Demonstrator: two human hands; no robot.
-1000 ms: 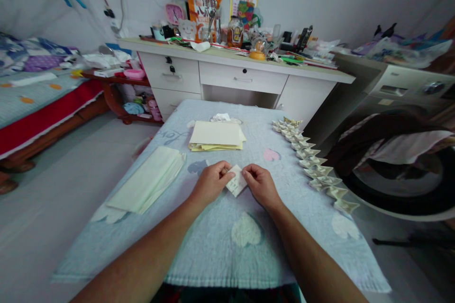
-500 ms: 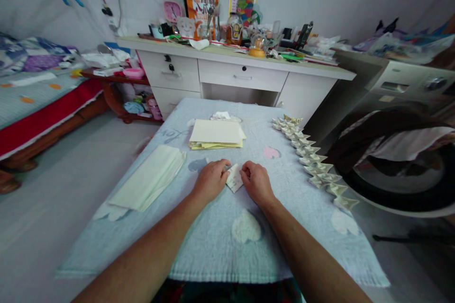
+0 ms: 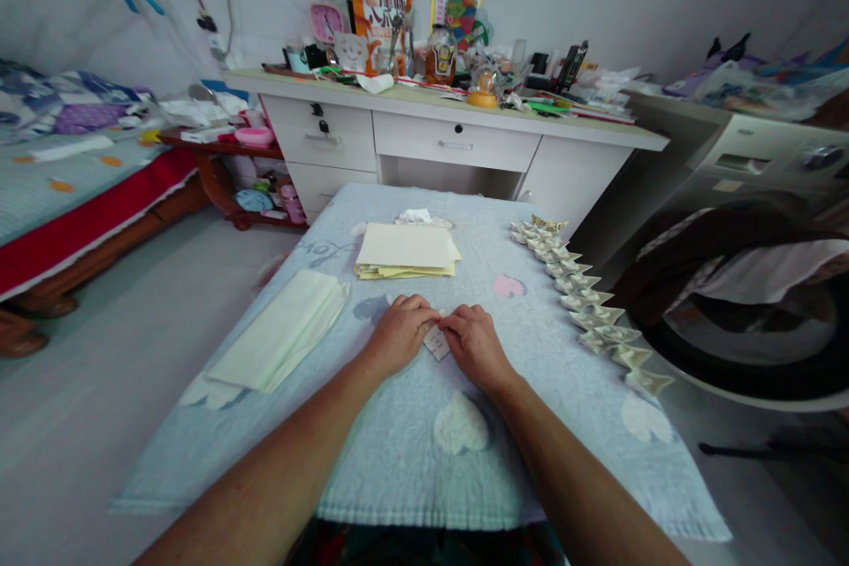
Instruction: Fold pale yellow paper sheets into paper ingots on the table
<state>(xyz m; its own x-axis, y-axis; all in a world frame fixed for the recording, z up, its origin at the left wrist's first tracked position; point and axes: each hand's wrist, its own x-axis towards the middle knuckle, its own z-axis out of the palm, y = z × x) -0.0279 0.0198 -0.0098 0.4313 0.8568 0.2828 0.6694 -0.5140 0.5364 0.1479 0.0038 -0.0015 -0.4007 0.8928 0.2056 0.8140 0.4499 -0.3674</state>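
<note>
A small folded piece of paper with faint print lies on the cloth-covered table, between my two hands. My left hand has its fingers closed on the paper's upper left edge. From the other side, my right hand pinches the upper right edge, and the fingertips of both hands meet over its top corner, partly hiding it. Beyond them sits a stack of cream and yellow paper sheets. To the left is a pile of pale folded sheets. Folded paper pieces stand nested in a long row on the right.
The table wears a light blue cloth with heart patterns. A crumpled white tissue lies behind the stack. Past the table is a white desk crowded with jars and packets. A washing machine stands at the right, a bed at the left.
My hands have come closer together, so their fingertips now meet over the top of the folded paper and cover more of it. The view has shifted slightly.
</note>
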